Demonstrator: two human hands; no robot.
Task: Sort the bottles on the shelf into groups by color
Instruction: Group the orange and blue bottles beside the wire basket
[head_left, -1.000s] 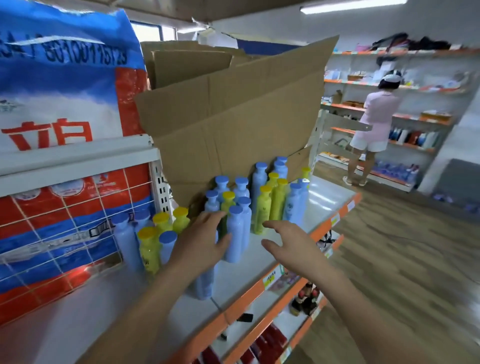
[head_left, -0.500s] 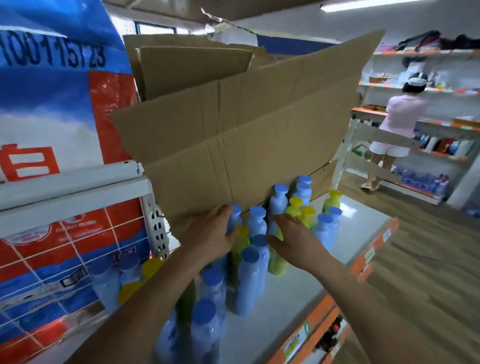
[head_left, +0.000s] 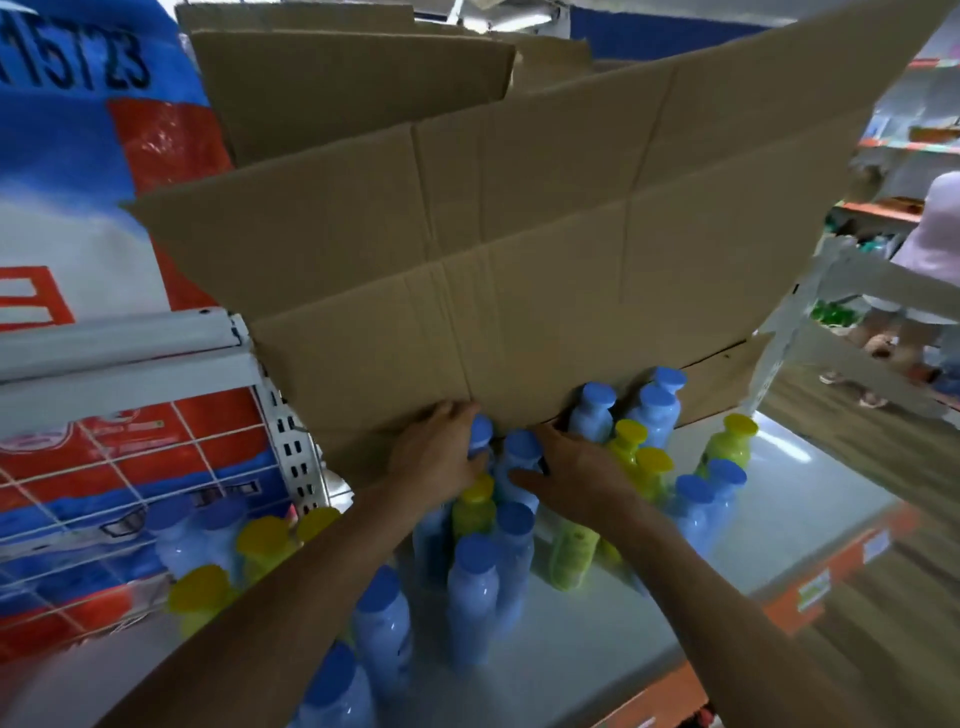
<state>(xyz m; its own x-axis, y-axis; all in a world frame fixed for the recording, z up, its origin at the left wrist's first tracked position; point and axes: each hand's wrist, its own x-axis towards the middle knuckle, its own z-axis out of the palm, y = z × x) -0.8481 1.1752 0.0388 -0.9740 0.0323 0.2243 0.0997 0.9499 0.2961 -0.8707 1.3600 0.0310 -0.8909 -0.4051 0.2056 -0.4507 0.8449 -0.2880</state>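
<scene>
Blue bottles with blue caps and yellow-green bottles with yellow caps stand mixed on the white shelf (head_left: 789, 525). My left hand (head_left: 441, 460) grips a blue bottle (head_left: 482, 430) at the back, against the cardboard. My right hand (head_left: 574, 475) grips the neighbouring blue bottle (head_left: 521, 446), thumb on its front. A yellow bottle (head_left: 475, 506) stands just in front, between my wrists. More blue bottles (head_left: 472, 587) line up toward me. Further yellow bottles (head_left: 262, 540) stand at the left, and a mixed cluster (head_left: 654, 410) at the right.
A big flattened cardboard box (head_left: 519, 260) leans over the back of the shelf, right above the bottles. A blue-red woven sack (head_left: 78, 208) sits behind a white wire grid (head_left: 130, 467) at the left. The orange shelf edge (head_left: 831, 577) runs at the right. A person (head_left: 935, 244) stands at far shelves.
Both hands have reached deeper to the back row and closed on two blue bottles by the cardboard. The view has moved closer to the shelf.
</scene>
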